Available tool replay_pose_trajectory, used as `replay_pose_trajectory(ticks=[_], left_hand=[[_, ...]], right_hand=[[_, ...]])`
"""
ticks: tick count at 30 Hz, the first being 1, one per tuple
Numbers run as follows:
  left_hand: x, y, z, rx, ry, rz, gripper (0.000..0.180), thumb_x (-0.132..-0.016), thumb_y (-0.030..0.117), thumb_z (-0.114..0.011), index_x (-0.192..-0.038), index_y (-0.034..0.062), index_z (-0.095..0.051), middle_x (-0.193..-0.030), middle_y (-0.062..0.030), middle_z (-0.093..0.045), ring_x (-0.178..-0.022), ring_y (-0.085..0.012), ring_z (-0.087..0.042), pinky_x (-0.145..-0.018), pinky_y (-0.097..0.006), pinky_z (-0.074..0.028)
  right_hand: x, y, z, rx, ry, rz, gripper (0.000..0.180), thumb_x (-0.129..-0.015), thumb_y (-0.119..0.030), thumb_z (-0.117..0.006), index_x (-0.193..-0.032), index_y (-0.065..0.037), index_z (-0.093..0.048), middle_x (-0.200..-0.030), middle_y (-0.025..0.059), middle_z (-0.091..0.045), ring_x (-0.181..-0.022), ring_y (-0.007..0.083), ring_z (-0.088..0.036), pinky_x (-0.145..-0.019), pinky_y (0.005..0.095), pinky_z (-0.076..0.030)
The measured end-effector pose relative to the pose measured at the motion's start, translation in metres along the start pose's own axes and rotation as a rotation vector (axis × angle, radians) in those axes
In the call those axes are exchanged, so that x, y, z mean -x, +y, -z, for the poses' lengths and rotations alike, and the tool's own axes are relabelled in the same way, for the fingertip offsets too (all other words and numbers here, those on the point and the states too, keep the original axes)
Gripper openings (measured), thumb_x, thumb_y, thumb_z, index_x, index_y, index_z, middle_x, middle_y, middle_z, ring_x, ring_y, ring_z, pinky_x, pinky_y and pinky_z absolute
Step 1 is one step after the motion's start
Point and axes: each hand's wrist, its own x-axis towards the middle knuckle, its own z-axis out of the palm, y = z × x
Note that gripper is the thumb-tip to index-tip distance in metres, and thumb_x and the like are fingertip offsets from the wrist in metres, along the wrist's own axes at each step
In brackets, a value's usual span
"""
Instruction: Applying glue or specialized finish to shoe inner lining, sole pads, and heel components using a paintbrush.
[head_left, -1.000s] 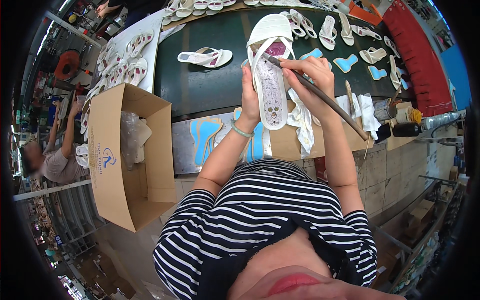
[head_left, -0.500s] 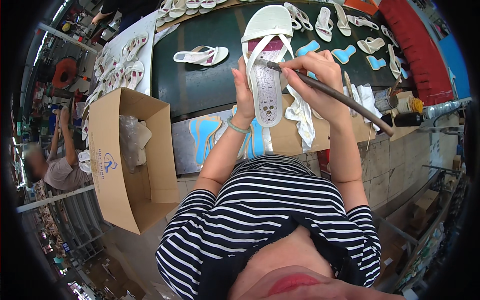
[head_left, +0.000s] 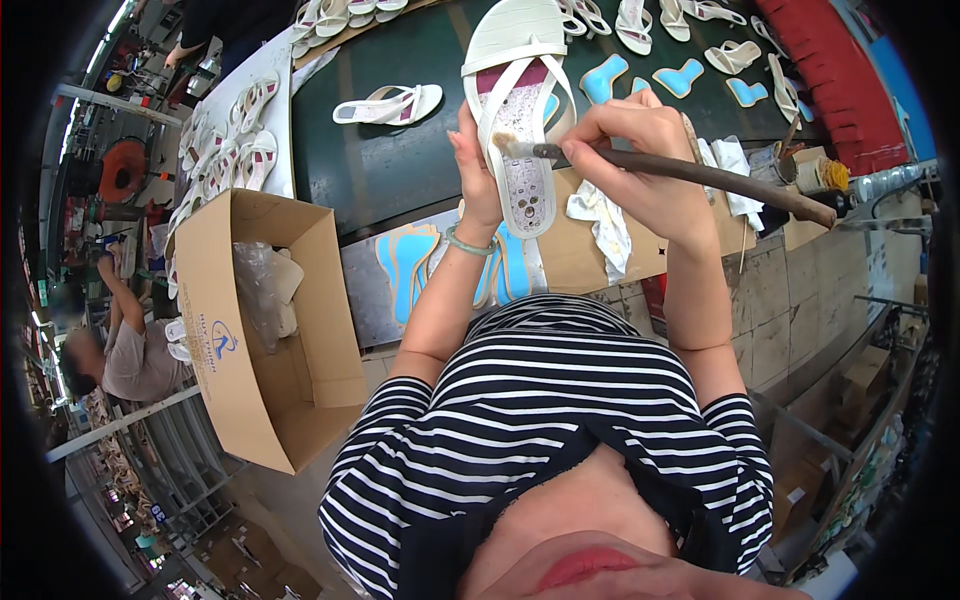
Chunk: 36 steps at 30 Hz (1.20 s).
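Observation:
A white strappy sandal point(head_left: 518, 42) is held up in my left hand point(head_left: 478, 182), its toe pointing away and its heel toward me. My left fingers are behind the sole, with the thumb along its left edge. In my right hand point(head_left: 640, 165) is a brush point(head_left: 725, 175) with a long dark handle, gripped like a pen. The brush tip rests on the bare inner sole between straps and heel, next to a brownish wet-looking patch. Blue insole pieces point(head_left: 405, 262) with tan edges lie on the near table below my left wrist. A stained white cloth point(head_left: 603, 222) lies below my right hand.
A single sandal point(head_left: 390, 105) lies on the dark green work surface point(head_left: 330, 165), with more sandals and blue insoles toward the right. An open cardboard box point(head_left: 222, 300) stands at my left, beside a table with several sandals point(head_left: 250, 105). Another person point(head_left: 145, 360) sits far left.
The brush tip has moved down the inner sole toward the heel, and its handle has swung flatter. The sandal and the surroundings sit slightly shifted in view; both hands keep their hold.

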Motion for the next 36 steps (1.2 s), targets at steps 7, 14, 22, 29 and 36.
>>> replay_pose_trajectory(ticks=[7,14,22,29,36], left_hand=[[-0.001,-0.008,0.009,0.105,0.052,0.108,0.065,-0.101,0.058,-0.017,-0.139,0.0092,-0.035,-0.131,-0.009,-0.051,-0.12,-0.0192,-0.051,-0.101,-0.035,-0.042],[-0.001,-0.012,-0.004,0.048,0.099,0.105,0.066,-0.1,0.06,-0.017,-0.139,0.0096,-0.036,-0.129,-0.0074,-0.051,-0.118,-0.0167,-0.05,-0.099,-0.034,-0.042],[0.0,-0.015,0.008,-0.019,0.02,0.171,0.071,-0.098,0.064,-0.017,-0.138,0.0092,-0.035,-0.128,-0.0076,-0.051,-0.116,-0.0166,-0.051,-0.098,-0.032,-0.043],[-0.006,-0.038,0.018,-0.003,0.113,0.216,0.073,-0.098,0.064,-0.017,-0.138,0.0068,-0.039,-0.131,-0.0087,-0.052,-0.119,-0.0188,-0.052,-0.099,-0.035,-0.043],[-0.012,-0.051,0.074,0.086,0.314,0.32,0.068,-0.1,0.059,-0.022,-0.14,0.0075,-0.042,-0.13,-0.0063,-0.055,-0.116,-0.0197,-0.056,-0.096,-0.033,-0.046]], right_hand=[[0.012,0.008,-0.009,0.01,0.274,0.015,0.003,-0.077,-0.009,-0.071,-0.08,-0.008,-0.068,-0.065,0.0008,-0.064,-0.056,0.0142,-0.054,-0.063,0.0307,-0.033],[0.015,0.047,-0.06,0.189,0.426,0.124,0.011,-0.076,-0.009,-0.073,-0.086,-0.009,-0.067,-0.079,0.0019,-0.068,-0.065,0.0163,-0.059,-0.068,0.0311,-0.037],[0.004,0.056,-0.016,-0.153,0.006,-0.126,0.01,-0.082,-0.014,-0.068,-0.082,-0.004,-0.07,-0.066,0.0067,-0.066,-0.061,0.0154,-0.062,-0.061,0.0281,-0.045],[0.022,0.059,0.005,-0.339,-0.218,-0.171,0.011,-0.082,-0.009,-0.069,-0.083,0.002,-0.069,-0.069,0.0054,-0.066,-0.063,0.0112,-0.061,-0.059,0.0241,-0.047],[0.111,0.162,0.039,-0.266,0.074,-0.649,0.012,-0.084,-0.01,-0.065,-0.082,0.002,-0.068,-0.072,0.0028,-0.065,-0.063,0.0078,-0.057,-0.058,0.023,-0.046]])
